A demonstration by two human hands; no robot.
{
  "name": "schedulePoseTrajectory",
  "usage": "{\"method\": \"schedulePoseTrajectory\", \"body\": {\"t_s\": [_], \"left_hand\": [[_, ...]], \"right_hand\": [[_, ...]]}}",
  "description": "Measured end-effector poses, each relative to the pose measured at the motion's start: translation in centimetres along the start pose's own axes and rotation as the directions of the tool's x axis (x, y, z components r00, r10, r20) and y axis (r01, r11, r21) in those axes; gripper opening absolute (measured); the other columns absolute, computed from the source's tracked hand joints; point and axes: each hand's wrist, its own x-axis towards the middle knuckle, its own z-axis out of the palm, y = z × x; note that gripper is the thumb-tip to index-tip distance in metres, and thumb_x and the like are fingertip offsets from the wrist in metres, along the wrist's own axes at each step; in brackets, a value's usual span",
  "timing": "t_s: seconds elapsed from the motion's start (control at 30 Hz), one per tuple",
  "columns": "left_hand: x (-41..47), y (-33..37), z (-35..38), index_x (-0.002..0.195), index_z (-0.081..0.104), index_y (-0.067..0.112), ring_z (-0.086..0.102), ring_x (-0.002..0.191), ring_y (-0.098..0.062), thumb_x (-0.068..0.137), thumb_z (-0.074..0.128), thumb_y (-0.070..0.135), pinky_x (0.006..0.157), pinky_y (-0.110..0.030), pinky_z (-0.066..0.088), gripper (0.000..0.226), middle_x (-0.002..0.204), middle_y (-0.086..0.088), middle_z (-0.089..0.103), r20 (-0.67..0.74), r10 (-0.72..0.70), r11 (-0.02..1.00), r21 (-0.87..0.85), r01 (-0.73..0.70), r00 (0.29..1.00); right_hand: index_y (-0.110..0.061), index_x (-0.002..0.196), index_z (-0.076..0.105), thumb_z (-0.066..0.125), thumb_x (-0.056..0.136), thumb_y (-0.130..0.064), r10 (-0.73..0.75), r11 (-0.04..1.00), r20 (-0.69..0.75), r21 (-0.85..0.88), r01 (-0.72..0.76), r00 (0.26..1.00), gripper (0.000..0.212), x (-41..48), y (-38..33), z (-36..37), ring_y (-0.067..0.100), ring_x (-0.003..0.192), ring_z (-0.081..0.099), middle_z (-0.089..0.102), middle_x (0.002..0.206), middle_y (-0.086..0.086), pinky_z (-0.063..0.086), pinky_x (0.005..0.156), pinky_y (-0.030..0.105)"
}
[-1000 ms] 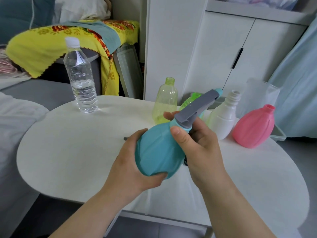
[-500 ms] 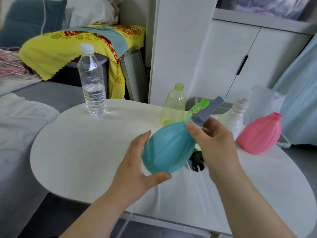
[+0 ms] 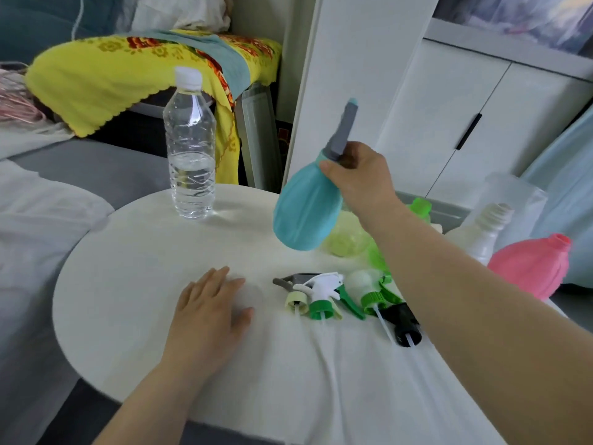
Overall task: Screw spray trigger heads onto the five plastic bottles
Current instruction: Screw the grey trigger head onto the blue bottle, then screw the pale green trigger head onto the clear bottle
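My right hand (image 3: 359,175) grips the neck of a teal bottle (image 3: 305,213) with a grey trigger head (image 3: 343,130) on it, held in the air above the far middle of the white table (image 3: 134,284). My left hand (image 3: 205,313) lies flat on the table, holding nothing. Several loose trigger heads (image 3: 346,297), white, green, pale yellow and black, lie in front of my right forearm. Behind the arm stand a yellow-green bottle (image 3: 346,239), a green bottle (image 3: 420,207), a white bottle (image 3: 481,232) and a pink bottle (image 3: 532,264), none with a head.
A clear water bottle (image 3: 191,155) with a white cap stands at the table's far left. A grey sofa with a white cushion (image 3: 38,226) borders the left edge. White cabinets (image 3: 449,117) rise behind the table, and a clear plastic container (image 3: 513,200) stands at the far right.
My left hand let go of the teal bottle and dropped flat onto the table. My right hand lifted the bottle up and away, uncovering the loose trigger heads.
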Motion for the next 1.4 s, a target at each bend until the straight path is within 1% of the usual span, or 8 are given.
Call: {"method": "schedulePoseTrajectory", "body": {"t_s": [0.2, 0.37, 0.73, 0.83, 0.93, 1.13, 1.3, 1.4], "left_hand": [[0.5, -0.4, 0.7, 0.137, 0.018, 0.034, 0.003, 0.141, -0.011, 0.088, 0.031, 0.05, 0.113, -0.032, -0.002, 0.053, 0.153, 0.007, 0.01, 0.034, -0.003, 0.993, 0.119, -0.001, 0.999], [0.7, -0.2, 0.9, 0.137, 0.018, 0.032, 0.002, 0.141, -0.012, 0.087, 0.031, 0.05, 0.114, -0.035, -0.003, 0.054, 0.153, 0.006, 0.01, 0.041, -0.01, 0.993, 0.115, 0.005, 0.999], [0.8, -0.2, 1.0, 0.136, 0.021, 0.033, 0.002, 0.141, -0.012, 0.087, 0.032, 0.052, 0.113, -0.035, -0.003, 0.054, 0.153, 0.007, 0.012, 0.028, -0.004, 0.996, 0.087, 0.001, 1.0], [0.9, -0.2, 1.0, 0.136, 0.023, 0.032, 0.004, 0.141, -0.012, 0.086, 0.033, 0.052, 0.114, -0.036, -0.002, 0.054, 0.153, 0.006, 0.013, 0.022, -0.001, 0.998, 0.068, -0.001, 1.0], [0.9, -0.3, 1.1, 0.135, 0.022, 0.033, 0.004, 0.141, -0.012, 0.086, 0.033, 0.052, 0.113, -0.035, -0.003, 0.054, 0.153, 0.006, 0.013, 0.018, 0.004, 0.997, 0.072, -0.005, 1.0], [0.9, -0.4, 1.1, 0.134, 0.026, 0.032, 0.006, 0.14, -0.012, 0.086, 0.037, 0.051, 0.113, -0.035, -0.002, 0.053, 0.152, 0.006, 0.016, 0.01, 0.009, 0.999, 0.05, -0.009, 1.0], [0.9, -0.5, 1.1, 0.132, 0.03, 0.031, 0.009, 0.14, -0.012, 0.084, 0.04, 0.05, 0.113, -0.034, 0.0, 0.053, 0.151, 0.006, 0.02, 0.004, 0.019, 0.999, 0.04, -0.019, 1.0], [0.9, -0.6, 1.2, 0.132, 0.031, 0.03, 0.01, 0.14, -0.012, 0.084, 0.041, 0.05, 0.113, -0.034, 0.0, 0.053, 0.15, 0.006, 0.021, 0.004, 0.025, 0.999, 0.031, -0.025, 1.0]], "right_hand": [[-0.01, 0.108, 0.057, 0.058, 0.082, -0.014, 0.059, 0.997, 0.004, -0.057, -0.059, 0.998, 0.026, 1.7, 2.5, 2.8, 0.016, 0.084, 0.052, 0.057, 0.089, -0.001, 0.039, 0.068, 0.022], [-0.01, 0.111, 0.055, 0.057, 0.084, -0.015, 0.049, 0.995, 0.053, -0.088, -0.045, 0.997, 0.027, 1.8, 3.5, 3.4, 0.015, 0.083, 0.05, 0.055, 0.091, -0.001, 0.039, 0.058, 0.009], [-0.014, 0.128, 0.042, 0.059, 0.085, -0.019, 0.105, 0.992, 0.083, -0.075, -0.099, 0.991, 0.047, 0.8, 3.8, 3.0, 0.014, 0.1, 0.049, 0.052, 0.108, -0.002, 0.039, 0.086, 0.025], [-0.012, 0.128, 0.042, 0.059, 0.085, -0.02, 0.122, 0.992, 0.01, -0.029, -0.121, 0.993, 0.047, 0.0, 3.6, 2.1, 0.012, 0.098, 0.05, 0.053, 0.108, -0.001, 0.041, 0.083, 0.018], [-0.009, 0.117, 0.051, 0.058, 0.084, -0.015, 0.113, 0.993, -0.079, 0.026, -0.111, 0.99, 0.034, -1.9, 3.3, 1.0, 0.002, 0.077, 0.052, 0.056, 0.091, -0.005, 0.039, 0.06, -0.002], [-0.019, 0.097, 0.059, 0.061, 0.081, -0.015, 0.111, 0.953, 0.23, -0.3, -0.038, 0.967, 0.017, -7.8, 4.2, 0.5, 0.002, 0.064, 0.048, 0.053, 0.07, -0.015, 0.037, 0.052, 0.003], [-0.015, 0.112, 0.056, 0.059, 0.081, -0.021, 0.153, 0.858, 0.355, -0.51, 0.054, 0.922, 0.031, -10.0, 5.2, 1.2, 0.01, 0.086, 0.043, 0.062, 0.101, 0.003, 0.03, 0.065, 0.015], [-0.013, 0.109, 0.057, 0.057, 0.083, -0.023, 0.161, 0.819, 0.359, -0.569, 0.079, 0.919, 0.029, -10.2, 5.1, 1.0, 0.018, 0.099, 0.045, 0.061, 0.105, 0.006, 0.032, 0.073, 0.021]]}}
